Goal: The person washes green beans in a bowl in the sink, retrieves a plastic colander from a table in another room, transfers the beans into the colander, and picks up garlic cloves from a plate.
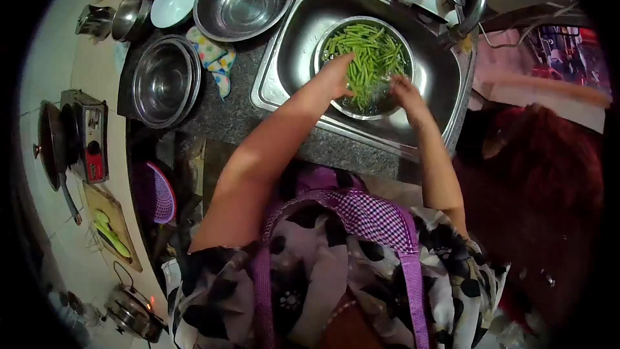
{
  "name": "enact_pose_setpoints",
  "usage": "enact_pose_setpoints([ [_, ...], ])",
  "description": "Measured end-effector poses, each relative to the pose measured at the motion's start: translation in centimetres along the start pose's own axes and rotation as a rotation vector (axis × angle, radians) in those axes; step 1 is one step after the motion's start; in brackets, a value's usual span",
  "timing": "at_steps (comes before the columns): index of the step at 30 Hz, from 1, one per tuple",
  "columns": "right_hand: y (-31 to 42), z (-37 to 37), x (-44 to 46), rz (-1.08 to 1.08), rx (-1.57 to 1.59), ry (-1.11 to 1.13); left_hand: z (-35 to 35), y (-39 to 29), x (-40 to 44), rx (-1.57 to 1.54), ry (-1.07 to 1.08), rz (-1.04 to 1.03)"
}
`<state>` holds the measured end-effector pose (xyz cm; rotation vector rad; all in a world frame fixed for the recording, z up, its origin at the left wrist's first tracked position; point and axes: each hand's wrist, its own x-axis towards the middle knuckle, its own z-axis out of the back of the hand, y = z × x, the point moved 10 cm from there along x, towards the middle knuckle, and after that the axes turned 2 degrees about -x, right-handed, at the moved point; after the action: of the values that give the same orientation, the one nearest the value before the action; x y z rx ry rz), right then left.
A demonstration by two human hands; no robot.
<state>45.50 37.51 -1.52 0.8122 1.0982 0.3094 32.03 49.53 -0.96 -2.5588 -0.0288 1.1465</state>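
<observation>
A round metal basin [319, 58] sits in the steel sink [296, 58], holding water and a heap of cut green beans [368, 55]. My left hand [336, 77] is over the basin's left side, thumb and fingers apart, touching the edge of the heap. At the right side of the basin is my right hand [405, 92], its fingers loosely bent and apart beside the beans. Splashing water blurs the area near its fingertips. Neither hand visibly grips any beans.
The faucet [475, 10] rises at the sink's back right. Left on the counter are a large metal bowl [244, 1], a white bowl [175, 1], stacked metal bowls [161, 83] and a patterned cloth [215, 58]. A stove [90, 139] and cutting board [121, 220] lie farther left.
</observation>
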Motion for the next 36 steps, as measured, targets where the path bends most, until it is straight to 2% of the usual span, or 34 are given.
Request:
enact_pose_setpoints([
  [1, 0.4, -0.9, -0.3, 0.325, -0.119, 0.025, 0.6, -0.2, -0.4, 0.048, -0.051, -0.038],
  [2, -2.1, -2.3, 0.4, 0.219, -0.355, 0.143, 1.2, -0.3, -0.5, 0.095, -0.103, -0.075],
  [3, -1.2, -4.6, -1.6, 0.240, -0.408, 0.207, 3.0, 0.2, 0.8, 0.079, -0.179, -0.144],
  [4, -3.7, -6.3, -0.7, 0.289, -0.448, 0.231, 4.3, 1.0, 2.2, 0.203, -0.169, -0.204],
  [5, -0.8, -8.2, -2.7, 0.469, -0.664, 0.239, 5.6, 1.8, 3.4, 0.328, -0.163, -0.262],
  [6, 2.2, -9.7, -4.9, 0.652, -0.879, 0.243, 5.7, 2.1, 2.3, 0.219, -0.252, -0.218],
  [8, 4.1, -9.1, -4.4, 0.725, -0.960, 0.112, 5.2, 2.3, 0.4, 0.110, -0.359, -0.155],
  [12, 7.3, -2.2, 0.0, 0.699, -0.578, -0.150, 4.3, 1.9, 0.0, 0.043, -0.297, -0.124],
  [14, 8.9, 0.1, 2.3, 0.709, -0.248, -0.166, 3.7, 1.3, 0.3, -0.008, -0.309, -0.143],
  [15, 9.6, 1.1, 2.8, 0.859, -0.665, -0.386, 3.4, 1.0, 1.0, -0.035, -0.306, -0.166],
  [18, 7.3, 1.0, 7.4, 0.765, -0.989, -0.626, 3.2, 0.3, 4.9, -0.061, -0.289, -0.223],
  [20, 6.9, -1.2, 7.0, 0.775, -0.922, -0.600, 3.9, 0.8, 8.6, -0.027, -0.263, -0.205],
  [21, 6.5, -2.2, 7.4, 0.668, -0.878, -0.538, 4.4, 0.9, 10.9, 0.011, -0.241, -0.180],
  [23, 5.7, -2.9, 7.9, 0.529, -0.734, -0.467, 2.1, -0.1, 8.2, 0.162, -0.374, -0.103],
  [25, 4.8, -2.6, 8.2, 0.462, -0.541, -0.445, 1.0, 0.4, 8.7, 0.168, -0.336, -0.137],
  [28, 5.4, -1.9, 6.7, 0.558, -0.255, -0.350, -1.1, 0.7, 6.1, 0.241, -0.350, -0.203],
  [29, 5.8, -1.9, 5.7, 0.673, -0.205, -0.357, -2.0, 0.8, 4.5, 0.277, -0.367, -0.228],
  [32, 7.2, -1.2, 0.4, 0.715, -0.051, -0.448, -2.8, 1.2, 3.4, 0.320, -0.364, -0.387],
  [33, 8.2, -1.0, -2.2, 0.762, -0.140, -0.543, -3.5, 1.4, 2.2, 0.306, -0.362, -0.463],
  [36, 7.2, -1.0, -2.1, 0.603, -0.159, -0.546, -4.0, 1.5, 0.9, 0.269, -0.337, -0.537],
])
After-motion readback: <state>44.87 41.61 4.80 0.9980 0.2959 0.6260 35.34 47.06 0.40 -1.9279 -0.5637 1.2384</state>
